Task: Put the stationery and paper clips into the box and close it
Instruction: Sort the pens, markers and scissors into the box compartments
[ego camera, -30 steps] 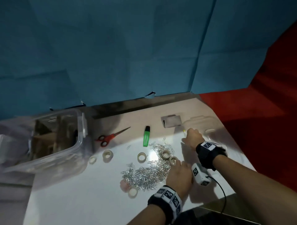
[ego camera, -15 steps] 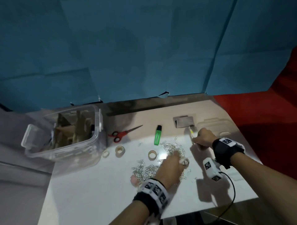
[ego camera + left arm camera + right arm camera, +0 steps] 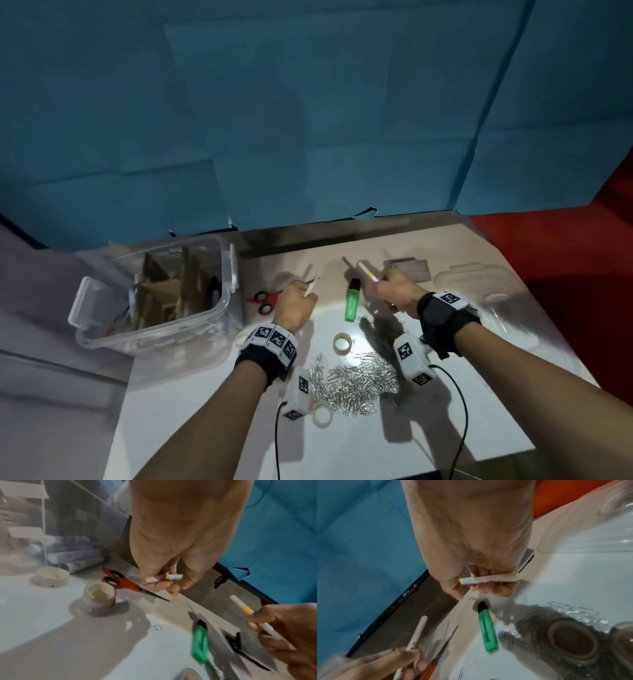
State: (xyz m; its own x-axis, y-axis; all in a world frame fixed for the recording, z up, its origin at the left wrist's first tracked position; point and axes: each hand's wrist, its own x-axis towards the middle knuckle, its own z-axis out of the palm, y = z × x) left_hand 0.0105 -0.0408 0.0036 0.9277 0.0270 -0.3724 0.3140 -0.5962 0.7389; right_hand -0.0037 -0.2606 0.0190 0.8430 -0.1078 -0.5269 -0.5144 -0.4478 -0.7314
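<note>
My left hand point(image 3: 301, 294) grips a white pen point(image 3: 173, 577) just above the red scissors point(image 3: 263, 301), to the right of the clear plastic box point(image 3: 219, 308). The right hand point(image 3: 380, 289) holds a second white pen with a yellow band point(image 3: 368, 275) above the green highlighter point(image 3: 352, 305). That second pen point(image 3: 488, 580) lies across the curled fingers in the right wrist view. A pile of paper clips point(image 3: 352, 380) lies between my forearms. The box is open, with cardboard dividers point(image 3: 164, 294) inside.
The clear lid point(image 3: 479, 281) lies at the table's far right, a grey card point(image 3: 407, 269) behind the right hand. Tape rolls point(image 3: 342, 342) sit around the clips, and one roll point(image 3: 322, 416) is near the front. A blue backdrop rises behind the table.
My left hand left the paper clip pile and moved up and left to the scissors, now gripping a white pen. The right hand lifted its pen and shifted slightly left.
</note>
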